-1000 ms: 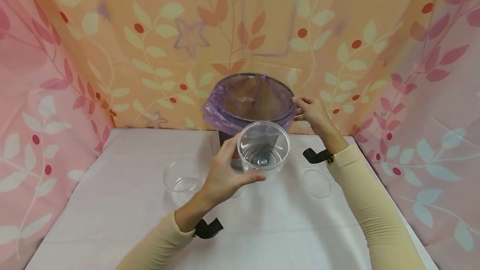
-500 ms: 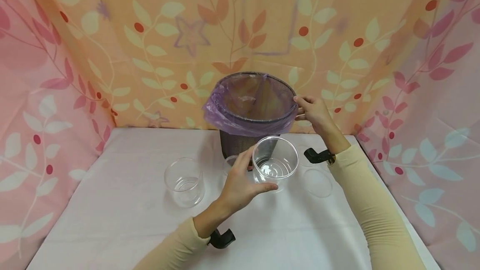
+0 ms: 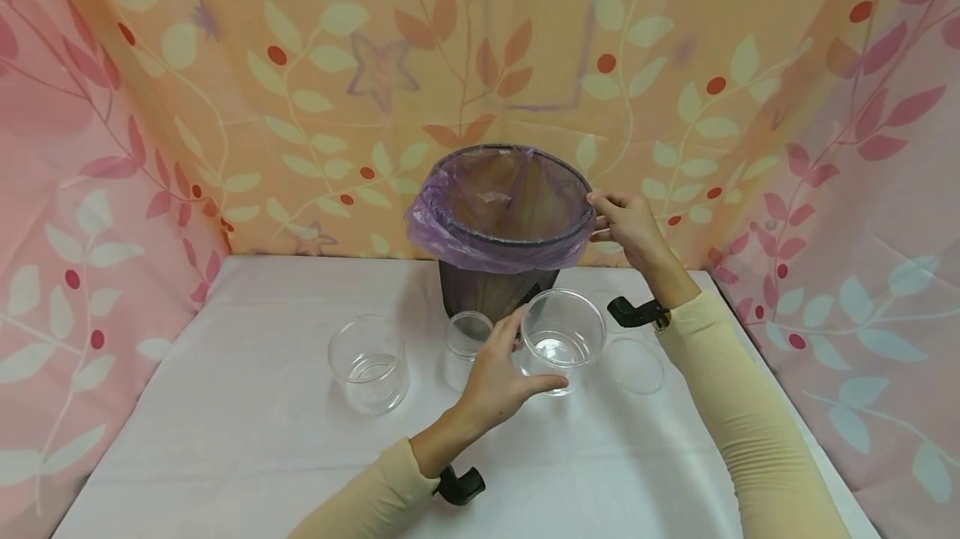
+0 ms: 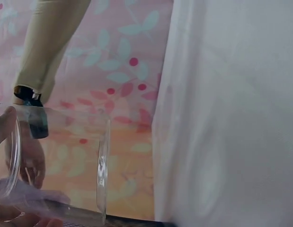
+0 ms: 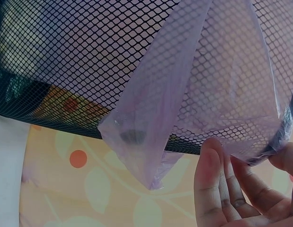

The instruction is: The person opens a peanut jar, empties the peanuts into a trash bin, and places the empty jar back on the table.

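My left hand (image 3: 495, 379) grips a clear round jar (image 3: 564, 346) in front of the bin, low over the white table. In the left wrist view the same clear jar (image 4: 82, 163) spans between the thumb at its rim and the fingers below. A black mesh wastebasket (image 3: 480, 282) stands upright at the back, lined with a purple bin bag (image 3: 498, 254) folded over its rim. With thumb and fingers, my right hand (image 3: 628, 229) pinches the wastebasket's right rim. Close up in the right wrist view, the bag (image 5: 158, 104) drapes over the mesh beside the fingers.
Another clear jar (image 3: 371, 389) stands at the left. A smaller clear container (image 3: 456, 366) is between it and my left hand. Flat on the right lies a clear round lid (image 3: 636, 366). Patterned cloth (image 3: 300, 131) closes off the back and sides.
My left hand has carried the clear jar down and to the right, away from the bin's rim. The small container now shows. My right hand stays at the rim.
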`<state>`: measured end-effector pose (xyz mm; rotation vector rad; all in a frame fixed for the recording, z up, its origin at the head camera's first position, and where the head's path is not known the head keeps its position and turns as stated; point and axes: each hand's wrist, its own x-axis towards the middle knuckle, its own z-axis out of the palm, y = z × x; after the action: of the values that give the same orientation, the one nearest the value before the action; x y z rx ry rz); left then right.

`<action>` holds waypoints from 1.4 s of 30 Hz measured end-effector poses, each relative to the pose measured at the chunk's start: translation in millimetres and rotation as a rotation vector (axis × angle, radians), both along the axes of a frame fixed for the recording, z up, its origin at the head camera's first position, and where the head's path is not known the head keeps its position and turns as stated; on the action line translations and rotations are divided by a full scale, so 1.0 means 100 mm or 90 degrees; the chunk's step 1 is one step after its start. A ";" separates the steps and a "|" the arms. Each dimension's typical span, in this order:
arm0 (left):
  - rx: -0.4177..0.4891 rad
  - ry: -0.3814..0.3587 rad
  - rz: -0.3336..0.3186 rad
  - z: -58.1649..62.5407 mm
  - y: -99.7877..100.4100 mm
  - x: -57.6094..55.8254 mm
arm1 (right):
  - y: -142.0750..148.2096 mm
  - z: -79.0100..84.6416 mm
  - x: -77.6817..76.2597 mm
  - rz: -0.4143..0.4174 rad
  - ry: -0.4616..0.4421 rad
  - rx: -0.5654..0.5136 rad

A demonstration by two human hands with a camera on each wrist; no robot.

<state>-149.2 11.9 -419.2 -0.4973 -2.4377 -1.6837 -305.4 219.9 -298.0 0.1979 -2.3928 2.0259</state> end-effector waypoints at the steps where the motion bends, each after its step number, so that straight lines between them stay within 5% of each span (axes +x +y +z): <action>1: -0.003 -0.006 -0.001 -0.02 0.01 0.00 | 0.00 0.00 0.00 0.001 0.001 0.000; 12: -0.083 -0.073 0.028 -0.26 0.12 -0.09 | 0.00 0.01 0.02 -0.003 0.002 0.001; 21: -0.108 -0.066 0.061 -0.44 0.18 -0.16 | 0.00 0.01 0.02 0.003 -0.003 0.001; 42: -0.093 -0.067 0.091 -0.49 0.38 -0.26 | 0.00 -0.01 0.01 -0.003 0.006 -0.009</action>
<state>-175.3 49.9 -468.2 -0.2501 -2.6138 -1.5199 -304.8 220.1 -299.2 0.2001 -2.3706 2.0347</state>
